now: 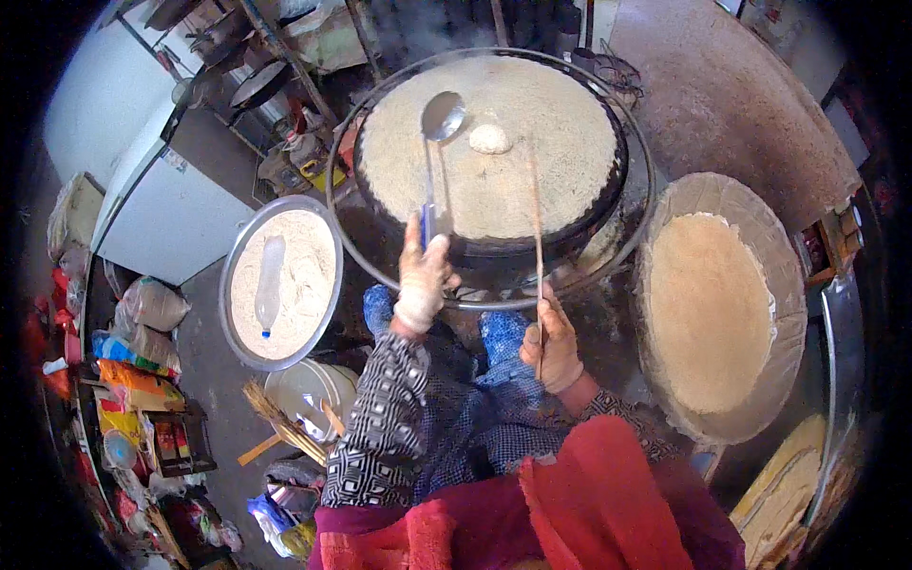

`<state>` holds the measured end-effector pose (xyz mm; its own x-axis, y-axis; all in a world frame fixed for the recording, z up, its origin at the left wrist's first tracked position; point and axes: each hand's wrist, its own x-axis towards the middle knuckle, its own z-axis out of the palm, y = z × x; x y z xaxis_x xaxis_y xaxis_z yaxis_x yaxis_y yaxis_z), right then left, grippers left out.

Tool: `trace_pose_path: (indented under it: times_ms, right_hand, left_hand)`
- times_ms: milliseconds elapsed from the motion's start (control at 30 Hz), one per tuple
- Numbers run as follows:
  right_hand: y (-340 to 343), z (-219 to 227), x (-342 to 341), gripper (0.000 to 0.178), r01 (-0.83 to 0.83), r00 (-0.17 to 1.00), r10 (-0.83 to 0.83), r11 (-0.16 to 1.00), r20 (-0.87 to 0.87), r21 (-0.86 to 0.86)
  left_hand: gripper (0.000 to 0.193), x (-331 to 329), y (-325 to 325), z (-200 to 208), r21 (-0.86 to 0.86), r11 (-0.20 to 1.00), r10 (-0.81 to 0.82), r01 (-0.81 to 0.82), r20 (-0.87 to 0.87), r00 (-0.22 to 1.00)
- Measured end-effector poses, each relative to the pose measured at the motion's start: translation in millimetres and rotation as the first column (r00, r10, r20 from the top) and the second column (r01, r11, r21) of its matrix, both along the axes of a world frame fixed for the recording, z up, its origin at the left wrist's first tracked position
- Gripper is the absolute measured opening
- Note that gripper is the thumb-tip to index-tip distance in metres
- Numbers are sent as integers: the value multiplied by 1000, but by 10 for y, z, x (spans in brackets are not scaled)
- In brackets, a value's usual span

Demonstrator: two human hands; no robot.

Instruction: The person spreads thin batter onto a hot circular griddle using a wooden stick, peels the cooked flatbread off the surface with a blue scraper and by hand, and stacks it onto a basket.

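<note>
My left hand (421,288) is closed round the blue handle of a metal ladle (444,116), with the index finger laid along it. The ladle's bowl hangs over the left part of a wide round griddle (388,226). A thin pale sheet of batter (560,104) covers the griddle almost to its rim. A whitish lump of batter or dough (490,139) lies on the sheet, right of the ladle. My right hand (553,340) grips a thin wooden stick (539,223), whose far end reaches over the sheet beside the lump.
A metal ring (334,190) surrounds the griddle. At left stands a basin (228,313) of pale flour, with a clear plastic bottle (271,280) in it. A lined basket (788,285) at right holds a tan round stack. A bucket (347,385) and straw brush (280,418) are near my left forearm.
</note>
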<state>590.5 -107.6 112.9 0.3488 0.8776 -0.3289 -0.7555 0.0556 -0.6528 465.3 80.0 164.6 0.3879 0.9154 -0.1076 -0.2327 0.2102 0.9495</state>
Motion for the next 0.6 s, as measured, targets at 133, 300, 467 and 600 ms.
trace_pose_path:
  times_ms: [133, 300, 467, 600]
  right_hand:
    - [-44, 139, -141, 47, 40, 999, -42, 996, -23, -83]
    - [94, -17, -207, 45, -89, 993, 84, 994, -80, -57]
    - [284, 5, -97, 38, -212, 962, 203, 977, -183, -30]
    - [72, 82, 303, 39, -157, 832, 158, 986, 532, -48]
  left_hand:
    - [64, 437, -17, -9, 62, 998, 16, 10, -404, 915]
    - [71, 791, -383, 34, -94, 988, -143, 126, -202, 969]
    - [26, 889, -273, 169, -268, 948, -130, 172, 166, 977]
    - [10, 637, -29, 401, -381, 876, -73, 296, 502, 862]
